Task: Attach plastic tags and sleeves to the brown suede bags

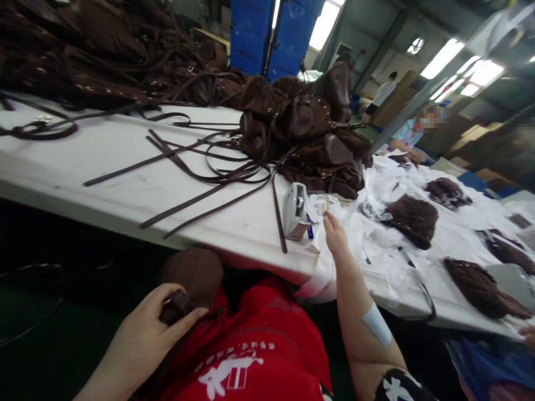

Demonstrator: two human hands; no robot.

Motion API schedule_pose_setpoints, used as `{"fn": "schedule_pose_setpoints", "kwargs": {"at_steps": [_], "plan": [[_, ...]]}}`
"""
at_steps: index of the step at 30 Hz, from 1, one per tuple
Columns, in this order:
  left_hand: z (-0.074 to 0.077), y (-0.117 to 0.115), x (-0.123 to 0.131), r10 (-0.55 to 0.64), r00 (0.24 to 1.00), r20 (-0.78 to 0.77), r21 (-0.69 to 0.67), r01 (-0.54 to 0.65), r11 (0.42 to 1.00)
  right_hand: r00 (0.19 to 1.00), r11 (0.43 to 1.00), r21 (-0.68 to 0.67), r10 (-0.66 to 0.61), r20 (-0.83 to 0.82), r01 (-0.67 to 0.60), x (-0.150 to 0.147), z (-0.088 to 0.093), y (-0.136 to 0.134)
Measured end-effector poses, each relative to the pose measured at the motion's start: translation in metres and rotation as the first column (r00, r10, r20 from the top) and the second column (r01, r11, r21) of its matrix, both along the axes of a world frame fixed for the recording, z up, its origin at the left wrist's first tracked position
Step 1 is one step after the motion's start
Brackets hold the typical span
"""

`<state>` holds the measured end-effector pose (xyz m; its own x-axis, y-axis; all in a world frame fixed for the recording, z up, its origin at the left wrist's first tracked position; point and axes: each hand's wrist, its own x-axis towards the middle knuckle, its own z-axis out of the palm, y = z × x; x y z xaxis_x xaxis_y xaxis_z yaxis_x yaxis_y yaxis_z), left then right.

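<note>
Left hand (152, 320): fingers clamped on 1 brown bag (196, 273), held before the table (234, 223) beside 1 red apron (271, 345). Right hand (335, 236): at white papers (316, 207) near 1 grey dispenser (289, 211); grip cannot be told. Piled bags (301, 120): overlapping, count unclear.

Left of the grey box (295, 214), past one strap (279, 217) beside it, bare table (238, 236) leaves passage near the front edge. Behind the box, piled brown bags (307, 120) block reach; to its right, the right hand (335, 236) and white wrapping (382, 236) crowd in.
</note>
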<state>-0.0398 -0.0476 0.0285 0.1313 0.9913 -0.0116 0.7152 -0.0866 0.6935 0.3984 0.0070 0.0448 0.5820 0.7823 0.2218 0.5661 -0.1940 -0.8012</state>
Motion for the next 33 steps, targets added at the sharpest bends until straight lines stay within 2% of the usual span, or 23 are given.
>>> {"fn": "schedule_pose_setpoints", "kwargs": {"at_steps": [3,4,6,7,9,10,11,12,13,16,17,19,21,23,25,27,30,32,33], "plan": [[0.017,-0.002,0.007,0.001,1.0,0.031,-0.089,0.002,0.996,0.998,0.965,0.256,0.039,0.045,-0.049,-0.028,0.011,-0.003],[0.021,-0.003,0.008,0.011,0.999,0.039,-0.102,-0.007,0.995,0.994,0.955,0.275,0.107,0.033,-0.112,-0.045,0.014,-0.007],[0.025,-0.004,0.009,0.014,0.998,0.06,-0.107,-0.008,0.994,0.935,0.921,0.171,0.354,0.014,-0.351,-0.087,0.019,-0.018],[0.027,-0.004,0.009,0.009,0.997,0.072,-0.104,-0.002,0.995,0.86,0.857,0.082,0.51,0.0,-0.508,-0.11,0.02,-0.025],[0.03,-0.007,0.009,-0.013,0.995,0.098,-0.087,0.022,0.996,0.626,0.621,-0.084,0.775,-0.086,-0.78,-0.156,0.019,-0.039],[0.031,-0.008,0.009,-0.03,0.993,0.11,-0.072,0.038,0.997,0.512,0.498,-0.126,0.85,-0.126,-0.858,-0.176,0.016,-0.044],[0.033,-0.01,0.009,-0.052,0.991,0.121,-0.05,0.058,0.997,0.429,0.409,-0.146,0.891,-0.148,-0.901,-0.193,0.012,-0.048],[0.035,-0.012,0.008,-0.077,0.989,0.129,-0.024,0.081,0.996,0.389,0.369,-0.147,0.909,-0.149,-0.918,-0.206,0.008,-0.05],[0.038,-0.014,0.007,-0.105,0.986,0.132,0.0,0.106,0.994,0.384,0.366,-0.144,0.915,-0.124,-0.919,-0.216,0.003,-0.05],[0.049,-0.023,0.0,-0.198,0.972,0.131,0.042,0.194,0.98,0.435,0.429,-0.166,0.9,0.002,-0.888,-0.23,-0.01,-0.043],[0.055,-0.027,-0.004,-0.232,0.963,0.138,0.043,0.229,0.973,0.429,0.425,-0.198,0.903,0.024,-0.883,-0.231,-0.014,-0.039],[0.067,-0.035,-0.009,-0.316,0.932,0.179,0.042,0.314,0.948,0.393,0.378,-0.264,0.919,-0.005,-0.887,-0.231,-0.02,-0.03],[0.08,-0.042,-0.014,-0.421,0.876,0.234,0.071,0.417,0.906,0.352,0.31,-0.271,0.928,-0.124,-0.911,-0.231,-0.022,-0.021],[0.09,-0.05,-0.017,-0.515,0.811,0.277,0.128,0.5,0.856,0.281,0.224,-0.208,0.91,-0.305,-0.952,-0.235,-0.022,-0.014],[0.098,-0.054,-0.018,-0.574,0.765,0.293,0.187,0.543,0.819,0.208,0.19,-0.088,0.832,-0.514,-0.978,-0.242,-0.019,-0.01],[0.102,-0.056,-0.019,-0.596,0.752,0.279,0.22,0.554,0.803,0.174,0.247,0.005,0.698,-0.695,-0.969,-0.252,-0.016,-0.008],[0.104,-0.054,-0.021,-0.594,0.773,0.221,0.254,0.543,0.801,0.174,0.398,0.065,0.536,-0.826,-0.915,-0.263,-0.006,-0.003],[0.106,-0.053,-0.022,-0.59,0.789,0.172,0.263,0.54,0.799,0.157,0.445,0.101,0.507,-0.848,-0.89,-0.264,0.004,0.005],[0.106,-0.052,-0.022,-0.599,0.787,0.149,0.259,0.554,0.791,0.147,0.449,0.11,0.5,-0.853,-0.887,-0.263,0.008,0.01]]}}
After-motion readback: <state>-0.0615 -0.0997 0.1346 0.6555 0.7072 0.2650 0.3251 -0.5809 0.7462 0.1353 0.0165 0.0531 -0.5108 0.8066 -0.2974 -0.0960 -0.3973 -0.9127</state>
